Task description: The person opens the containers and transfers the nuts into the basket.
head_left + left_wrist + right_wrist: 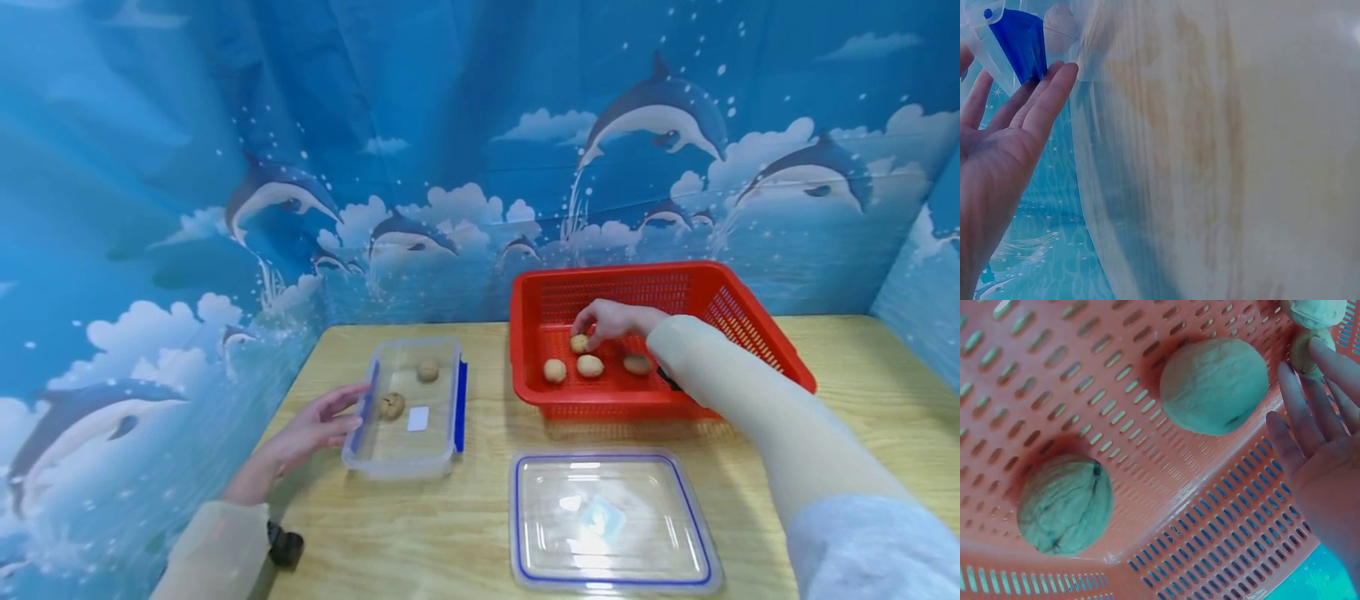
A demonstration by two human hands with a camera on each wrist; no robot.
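My right hand [611, 321] reaches into the red plastic basket [772, 350]. Its thumb and fingertips pinch a walnut [579, 343], which shows at the upper right of the right wrist view, as a walnut [1304, 355] by the fingers. More walnuts [590, 366] lie close by on the basket floor. On the left, my left hand [322, 429] rests nearly straight fingers against the side of a clear plastic container [382, 462] with a blue clip [461, 408]. Inside it lie two walnuts [392, 406] and a white label shows.
A clear lid [615, 521] with a blue seal lies flat on the wooden table [390, 533], in front of the basket. Behind and left of the table hangs a blue dolphin-print curtain [450, 125].
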